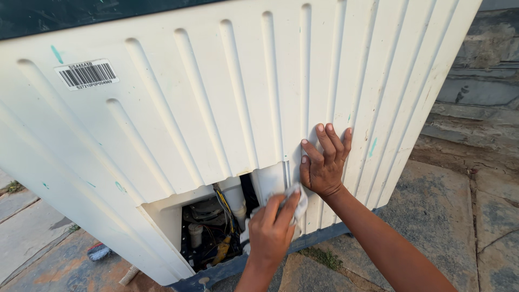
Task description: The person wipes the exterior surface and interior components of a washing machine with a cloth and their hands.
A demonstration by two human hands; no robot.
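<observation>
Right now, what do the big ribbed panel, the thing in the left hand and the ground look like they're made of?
The ribbed panel looks like moulded cream plastic, matte and scuffed, though painted sheet metal is possible. The left hand pinches a small white cloth, soft and crumpled, possibly paper. The ground looks like rough grey stone slabs with open joints.

Worn stone-slab floor (438, 216) with grass in its cracks, tilted cream washing machine (216, 108) standing on it, ribbed hose end (130, 275) lying beside its base

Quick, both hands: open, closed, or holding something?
Left hand: closed on a small white cloth, pressed against the ribbed cream plastic machine panel.
Right hand: open, fingers spread flat on that panel, holding nothing.
</observation>
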